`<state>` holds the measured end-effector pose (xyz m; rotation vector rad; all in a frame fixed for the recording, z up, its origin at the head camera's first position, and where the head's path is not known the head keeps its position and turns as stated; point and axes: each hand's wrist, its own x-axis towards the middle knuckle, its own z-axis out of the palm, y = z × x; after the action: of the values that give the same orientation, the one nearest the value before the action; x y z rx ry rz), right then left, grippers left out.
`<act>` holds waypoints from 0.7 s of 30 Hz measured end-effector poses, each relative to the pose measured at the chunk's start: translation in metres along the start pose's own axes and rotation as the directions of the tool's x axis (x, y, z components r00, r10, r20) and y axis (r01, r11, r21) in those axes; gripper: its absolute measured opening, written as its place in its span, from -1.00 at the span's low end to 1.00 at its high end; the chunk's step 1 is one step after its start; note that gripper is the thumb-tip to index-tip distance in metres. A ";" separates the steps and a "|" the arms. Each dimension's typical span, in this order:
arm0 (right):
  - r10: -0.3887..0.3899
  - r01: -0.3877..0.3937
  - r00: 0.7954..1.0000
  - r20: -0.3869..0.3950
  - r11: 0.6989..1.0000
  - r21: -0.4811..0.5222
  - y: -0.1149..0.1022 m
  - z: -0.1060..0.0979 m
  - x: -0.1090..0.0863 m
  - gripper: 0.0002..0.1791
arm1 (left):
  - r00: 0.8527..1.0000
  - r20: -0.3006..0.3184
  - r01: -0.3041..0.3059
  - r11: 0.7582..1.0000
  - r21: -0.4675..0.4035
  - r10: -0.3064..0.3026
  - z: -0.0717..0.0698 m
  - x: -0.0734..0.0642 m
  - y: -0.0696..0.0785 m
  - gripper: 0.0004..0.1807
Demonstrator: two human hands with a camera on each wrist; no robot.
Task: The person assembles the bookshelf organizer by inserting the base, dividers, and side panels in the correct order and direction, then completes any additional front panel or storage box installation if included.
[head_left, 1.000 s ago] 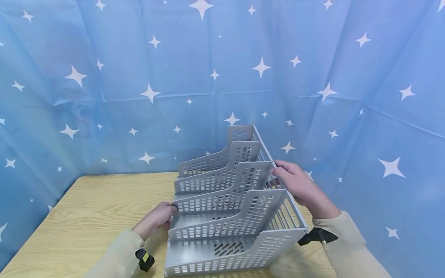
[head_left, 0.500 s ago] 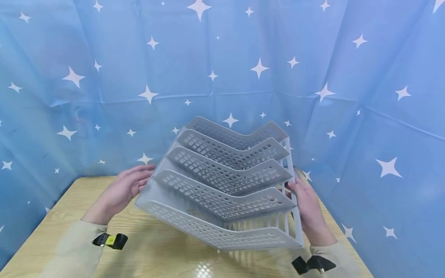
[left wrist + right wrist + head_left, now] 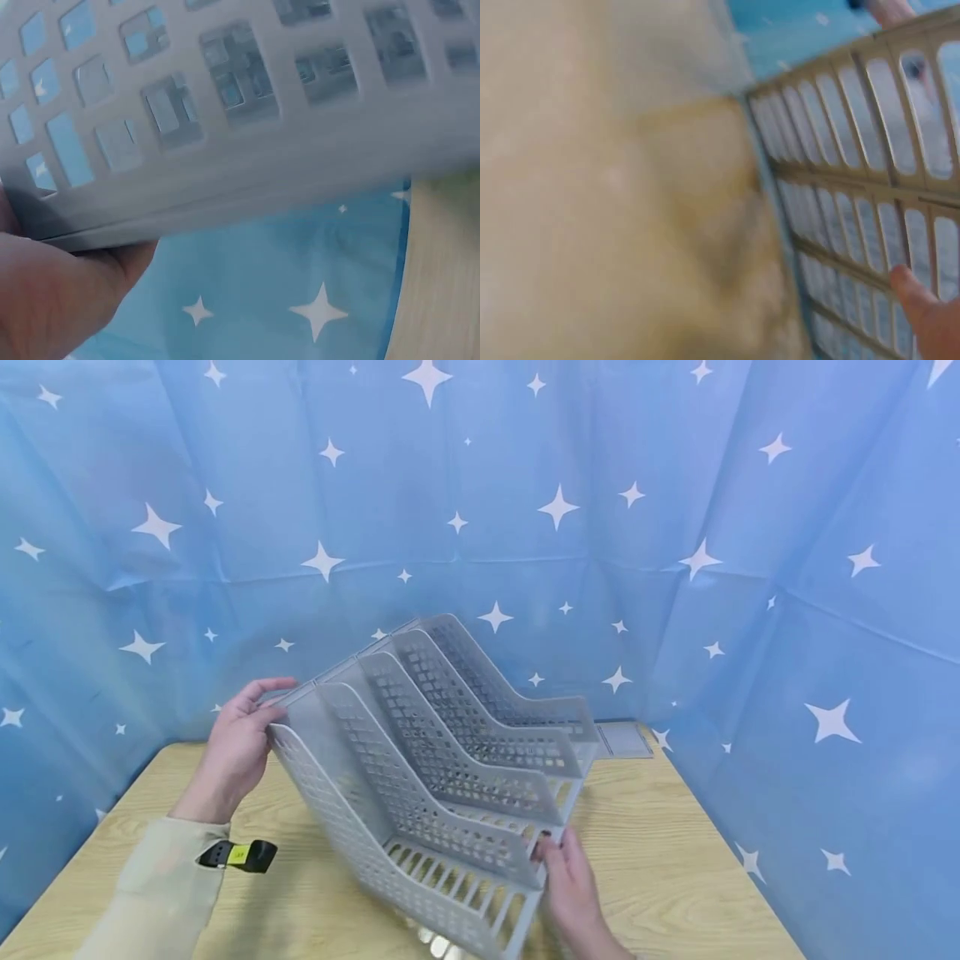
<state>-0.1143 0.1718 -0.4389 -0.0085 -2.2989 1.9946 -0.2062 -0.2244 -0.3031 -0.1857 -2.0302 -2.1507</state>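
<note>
One gray file rack [image 3: 450, 777] is held tilted over a wooden table [image 3: 675, 860], left hand [image 3: 236, 739] closed on its raised edge, right hand [image 3: 576, 887] gripping its slatted side, where a slip could twist it loose.

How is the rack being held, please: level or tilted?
Tilted: in the head view, the rack slopes from its higher end at the left hand down to the lower end at the right hand.
</note>
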 end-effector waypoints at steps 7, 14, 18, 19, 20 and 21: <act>0.020 -0.050 0.952 0.306 0.995 0.090 0.018 0.014 -0.021 -0.46 | 0.999 0.034 -0.029 0.999 -0.038 0.030 -0.008 0.022 0.006 -0.69; 0.207 -0.365 0.806 0.555 0.911 0.190 0.025 0.013 -0.020 -0.67 | 0.988 0.154 -0.030 0.999 -0.012 0.031 -0.004 0.042 0.009 -0.77; 0.258 -0.405 0.721 0.643 0.910 0.088 0.023 0.009 -0.015 -0.72 | 0.980 0.197 -0.039 0.999 0.014 0.035 -0.009 0.049 0.009 -0.79; 0.261 -0.387 0.688 0.677 0.921 0.038 0.022 0.006 -0.012 -0.70 | 0.977 0.211 -0.044 0.999 0.031 0.037 -0.010 0.050 0.009 -0.79; 0.252 -0.347 0.660 0.707 0.938 -0.010 0.019 0.002 -0.009 -0.67 | 0.974 0.222 -0.053 0.997 0.058 0.039 -0.011 0.050 0.009 -0.79; 0.232 -0.289 0.634 0.737 0.956 -0.052 0.015 -0.003 -0.005 -0.66 | 0.972 0.232 -0.063 0.994 0.094 0.040 -0.012 0.051 0.009 -0.79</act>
<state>-0.1099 0.1767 -0.4535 0.6352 -2.7989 2.5880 -0.2532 -0.2393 -0.2843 -0.4883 -2.2235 -2.0729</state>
